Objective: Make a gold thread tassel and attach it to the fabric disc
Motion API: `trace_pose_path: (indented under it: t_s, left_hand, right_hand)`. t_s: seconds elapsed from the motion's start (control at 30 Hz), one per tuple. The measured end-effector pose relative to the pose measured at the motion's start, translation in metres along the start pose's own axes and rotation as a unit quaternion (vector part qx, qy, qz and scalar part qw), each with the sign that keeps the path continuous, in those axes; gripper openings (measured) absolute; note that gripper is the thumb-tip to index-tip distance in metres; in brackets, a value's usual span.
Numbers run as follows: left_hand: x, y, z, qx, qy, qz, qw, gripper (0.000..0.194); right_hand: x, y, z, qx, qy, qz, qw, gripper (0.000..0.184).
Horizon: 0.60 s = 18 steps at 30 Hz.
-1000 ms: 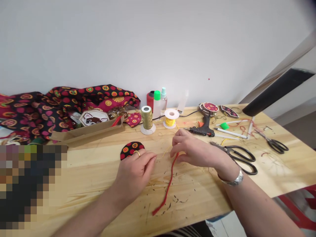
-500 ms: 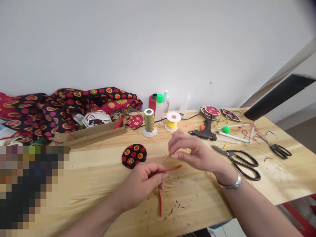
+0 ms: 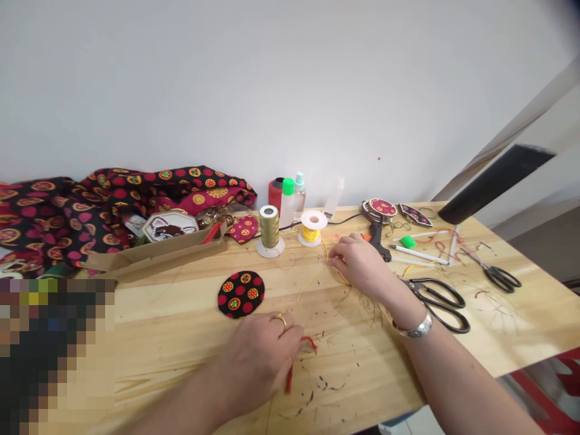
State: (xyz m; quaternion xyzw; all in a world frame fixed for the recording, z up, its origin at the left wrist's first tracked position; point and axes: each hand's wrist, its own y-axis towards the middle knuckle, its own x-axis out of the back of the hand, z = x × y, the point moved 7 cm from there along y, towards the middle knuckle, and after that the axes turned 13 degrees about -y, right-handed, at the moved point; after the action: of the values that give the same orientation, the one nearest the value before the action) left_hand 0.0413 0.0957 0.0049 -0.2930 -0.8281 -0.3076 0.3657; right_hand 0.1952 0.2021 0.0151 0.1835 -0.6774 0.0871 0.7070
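Observation:
My left hand (image 3: 267, 356), palm down with curled fingers and a ring, is closed on a red cord (image 3: 289, 379); one end sticks out below it and a bent end shows to the right of the fingers. Just beyond this hand lies a round black fabric patch (image 3: 241, 294) with red and orange motifs. My right hand (image 3: 356, 260), with a silver bracelet at the wrist, rests low over the table with bent fingers. Its fingertips are at a yellow cord (image 3: 310, 284) that runs from a white spool (image 3: 314, 219); the exact pinch is partly hidden.
Behind my right hand is a black glue gun (image 3: 377, 238), partly covered. Large black scissors (image 3: 437, 296) and smaller scissors (image 3: 502, 278) lie to the right. A gold thread cone (image 3: 269, 229) and bottles stand at the back. Patterned fabric (image 3: 113, 199) and a cardboard tray (image 3: 154, 249) are on the left.
My left hand has turned palm down and lowered with the red cord. My right hand has moved away to the right and down, and the yellow cord's end now lies along the table.

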Motion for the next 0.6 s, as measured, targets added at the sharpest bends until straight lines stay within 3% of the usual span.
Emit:
trace_pose_path:
  t_s: [0.13, 0.27, 0.37, 0.47, 0.53, 0.6]
  left_hand:
    - [0.004, 0.002, 0.009, 0.049, -0.012, 0.009, 0.999, 0.022]
    - [0.014, 0.002, 0.005, 0.051, -0.074, -0.014, 0.996, 0.028]
    - [0.021, -0.001, 0.002, 0.032, -0.106, -0.047, 0.993, 0.016]
    - [0.026, -0.003, 0.001, 0.011, -0.118, -0.104, 0.987, 0.021]
    - [0.031, -0.004, 0.002, 0.007, -0.098, -0.156, 0.983, 0.022]
    - [0.037, -0.004, 0.004, 0.021, -0.066, -0.205, 0.976, 0.017]
  right_hand:
    - [-0.003, -0.002, 0.0, 0.001, -0.005, 0.026, 1.0, 0.017]
    - [0.0, -0.002, 0.004, 0.019, 0.029, 0.048, 0.998, 0.021]
    - [0.012, -0.005, 0.013, 0.062, 0.145, 0.051, 0.986, 0.015]
    - [0.027, -0.012, 0.024, 0.118, 0.383, 0.065, 0.914, 0.014]
    - [0.031, -0.015, 0.026, 0.125, 0.482, 0.07, 0.864, 0.016]
    - [0.031, -0.014, 0.021, 0.095, 0.515, 0.04, 0.851, 0.015]
